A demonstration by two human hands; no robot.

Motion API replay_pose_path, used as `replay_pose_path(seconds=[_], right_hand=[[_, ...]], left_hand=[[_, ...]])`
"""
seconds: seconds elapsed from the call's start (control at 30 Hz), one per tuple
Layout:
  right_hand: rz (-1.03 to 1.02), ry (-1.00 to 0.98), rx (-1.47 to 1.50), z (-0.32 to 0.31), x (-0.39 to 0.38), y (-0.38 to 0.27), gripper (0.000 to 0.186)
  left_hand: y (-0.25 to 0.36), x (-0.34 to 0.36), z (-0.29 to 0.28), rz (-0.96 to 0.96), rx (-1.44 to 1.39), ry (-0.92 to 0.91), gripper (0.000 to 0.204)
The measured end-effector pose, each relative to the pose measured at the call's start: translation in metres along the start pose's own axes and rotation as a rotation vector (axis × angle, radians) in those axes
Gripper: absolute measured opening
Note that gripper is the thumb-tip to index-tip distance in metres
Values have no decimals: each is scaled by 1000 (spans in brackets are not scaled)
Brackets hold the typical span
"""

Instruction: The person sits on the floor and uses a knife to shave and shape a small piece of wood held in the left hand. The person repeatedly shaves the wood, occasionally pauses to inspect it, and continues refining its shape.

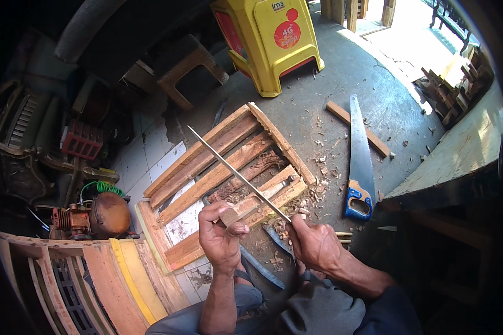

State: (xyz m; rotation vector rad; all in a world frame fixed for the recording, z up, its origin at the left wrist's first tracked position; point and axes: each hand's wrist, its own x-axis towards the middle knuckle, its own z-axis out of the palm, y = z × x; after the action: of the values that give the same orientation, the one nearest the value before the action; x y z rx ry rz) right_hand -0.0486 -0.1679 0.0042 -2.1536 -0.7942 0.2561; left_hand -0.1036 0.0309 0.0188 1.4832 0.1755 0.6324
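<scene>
1. Lying on the grey concrete floor [349, 75], a slatted frame of reddish-brown wood [217, 177] spreads out in front of the person.
2. Beyond it stands a tall yellow plastic stool with red markings [262, 47].
3. To the right, a long-bladed handsaw with a blue and tan handle [361, 159] lies across a narrow brown wooden strip [378, 143], in neither hand.
4. Over the frame, a long, thin, tapering metal blade [223, 159], perhaps a file, points forward and left; the right hand [320, 245] has its grip wrapped around the near end.
5. The left hand [221, 243] has its grip pinching a short tan wooden piece [240, 210] between thumb and fingers, above the frame's near side. Whether the blade touches it, I cannot tell. The step in hand looks like smoothing or trimming this piece; the next move seems to call for a steady pinch and a controlled stroke.
6. Curled pale wood shavings [319, 195] litter the floor beside the frame, which suits shaping work.
</scene>
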Motion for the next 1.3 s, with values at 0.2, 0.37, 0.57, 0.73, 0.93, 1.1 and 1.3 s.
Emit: replay_pose_path(seconds=[0.2,0.37,0.57,0.73,0.93,1.1,1.3], right_hand=[[1,-18,-118,7,-3,15,13],[-4,86,108,-10,3,-8,15],[154,28,65,-11,-11,6,13],[151,-48,-7,-7,-5,20,14],[-29,120,121,1,-17,15,17],[2,82,96,1,-22,17,16],[37,13,4,-1,-12,22,16]], left_hand=[[-2,0,7,-57,-127,-20,43],[-11,0,2,-13,-51,-79,44],[-13,0,-5,33,38,-75,47],[-8,0,0,-55,-1,-85,51],[-14,4,-2,65,105,-156,47],[-11,-2,-1,25,50,-140,49],[-6,0,1,61,99,-145,49]])
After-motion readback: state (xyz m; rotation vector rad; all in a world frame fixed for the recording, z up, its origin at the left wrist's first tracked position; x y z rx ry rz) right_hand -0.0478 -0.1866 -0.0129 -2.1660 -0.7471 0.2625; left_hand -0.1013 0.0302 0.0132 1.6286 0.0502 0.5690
